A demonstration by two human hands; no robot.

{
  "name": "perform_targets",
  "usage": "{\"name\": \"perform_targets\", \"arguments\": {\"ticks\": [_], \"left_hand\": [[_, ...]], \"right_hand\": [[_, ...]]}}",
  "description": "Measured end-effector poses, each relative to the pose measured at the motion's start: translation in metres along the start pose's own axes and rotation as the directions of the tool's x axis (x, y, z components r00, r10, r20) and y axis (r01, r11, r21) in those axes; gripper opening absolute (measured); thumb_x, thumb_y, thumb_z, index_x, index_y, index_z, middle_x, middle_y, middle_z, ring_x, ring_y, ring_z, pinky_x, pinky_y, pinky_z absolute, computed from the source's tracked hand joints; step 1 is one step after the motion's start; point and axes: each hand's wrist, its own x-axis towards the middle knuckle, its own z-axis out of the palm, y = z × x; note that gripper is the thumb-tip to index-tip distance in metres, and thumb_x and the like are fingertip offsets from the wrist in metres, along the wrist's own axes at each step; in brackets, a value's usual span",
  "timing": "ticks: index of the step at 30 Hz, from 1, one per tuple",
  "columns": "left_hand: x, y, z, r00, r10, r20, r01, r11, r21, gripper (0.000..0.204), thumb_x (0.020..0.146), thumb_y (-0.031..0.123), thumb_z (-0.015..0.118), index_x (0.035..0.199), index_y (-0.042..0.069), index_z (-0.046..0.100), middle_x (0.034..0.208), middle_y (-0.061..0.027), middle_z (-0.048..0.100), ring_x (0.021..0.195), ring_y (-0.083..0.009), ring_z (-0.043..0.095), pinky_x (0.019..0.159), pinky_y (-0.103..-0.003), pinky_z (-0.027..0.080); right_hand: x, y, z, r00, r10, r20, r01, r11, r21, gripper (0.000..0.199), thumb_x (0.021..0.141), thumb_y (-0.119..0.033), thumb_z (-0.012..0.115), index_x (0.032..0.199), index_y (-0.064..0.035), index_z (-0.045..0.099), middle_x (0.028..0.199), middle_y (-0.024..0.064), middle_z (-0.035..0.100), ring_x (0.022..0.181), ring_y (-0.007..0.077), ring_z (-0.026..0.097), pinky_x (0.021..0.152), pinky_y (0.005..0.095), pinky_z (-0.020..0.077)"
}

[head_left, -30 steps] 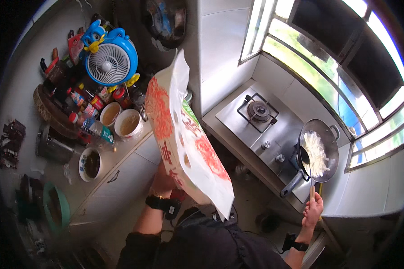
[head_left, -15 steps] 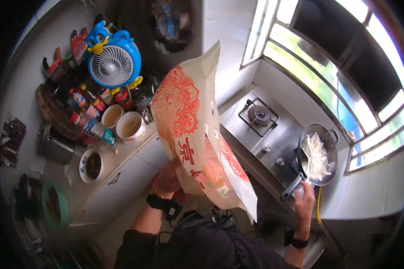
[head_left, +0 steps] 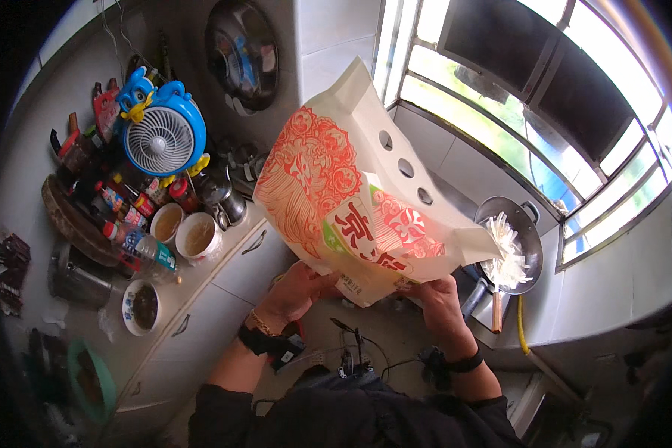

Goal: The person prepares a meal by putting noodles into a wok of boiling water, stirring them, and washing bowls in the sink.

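A large cream bag with red printed pictures and a row of round holes is held up in front of me, tilted. My left hand grips its lower left edge. At the bottom right, my right hand is closed on the bag's edge, with some fingers hidden behind it. Beyond the right hand sits a dark wok holding pale, flat noodle-like strips. A utensil's wooden handle leans out over the wok's near rim, beside the wok's own dark handle.
The left counter carries a blue fan, two bowls of light liquid, a patterned bowl of dark contents, a plastic bottle and several jars. A green basin is at lower left. A yellow hose hangs below the wok.
My right hand has left the utensil at the wok and moved left onto the bag. The bag has turned, showing more of its printed front and holes. The whole view has shifted slightly.
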Motion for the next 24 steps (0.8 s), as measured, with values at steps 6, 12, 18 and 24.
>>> {"name": "perform_targets", "arguments": {"ticks": [6,12,18,24], "left_hand": [[0.008,-0.013,-0.006,0.963,0.251,0.095,-0.230,0.956,-0.184,0.046,0.087,0.014,0.059,0.128,0.004,0.040,0.123,-0.0074,0.052,0.110,-0.0186,0.053,0.088,-0.033,0.047],[0.021,-0.012,-0.020,0.966,0.237,0.100,-0.238,0.971,-0.004,0.048,0.084,0.010,0.061,0.128,0.010,0.041,0.124,-0.0061,0.051,0.113,-0.0207,0.051,0.091,-0.037,0.046],[0.032,-0.013,-0.005,0.969,0.236,0.069,-0.217,0.952,-0.217,0.042,0.085,0.015,0.059,0.124,0.008,0.046,0.122,-0.0058,0.052,0.116,-0.0213,0.047,0.096,-0.036,0.041],[0.029,-0.011,0.010,0.939,0.282,0.198,-0.333,0.889,0.313,0.038,0.086,0.009,0.056,0.123,0.006,0.049,0.124,-0.0077,0.051,0.115,-0.0223,0.047,0.094,-0.036,0.040]], "right_hand": [[-0.013,0.016,-0.002,0.990,-0.137,0.024,0.137,0.925,-0.355,0.026,0.088,-0.005,0.053,0.114,0.0016,0.055,0.111,0.0063,0.059,0.099,0.0157,0.056,0.086,0.0297,0.0463],[-0.041,-0.048,0.015,0.936,0.227,0.270,0.236,0.167,-0.957,0.037,0.081,-0.009,0.059,0.117,-0.0035,0.053,0.110,0.0156,0.059,0.098,0.0309,0.058,0.081,0.0332,0.0492],[-0.050,-0.092,0.062,0.803,-0.330,0.497,0.590,0.316,-0.743,0.046,0.076,-0.001,0.061,0.120,0.0005,0.048,0.122,0.0189,0.048,0.107,0.0360,0.052,0.086,0.0390,0.0463],[-0.018,-0.072,0.052,0.967,-0.216,0.133,0.191,0.272,-0.943,0.029,0.086,-0.012,0.053,0.111,0.0005,0.053,0.104,0.0189,0.056,0.094,0.0366,0.055,0.078,0.0404,0.0459]]}}
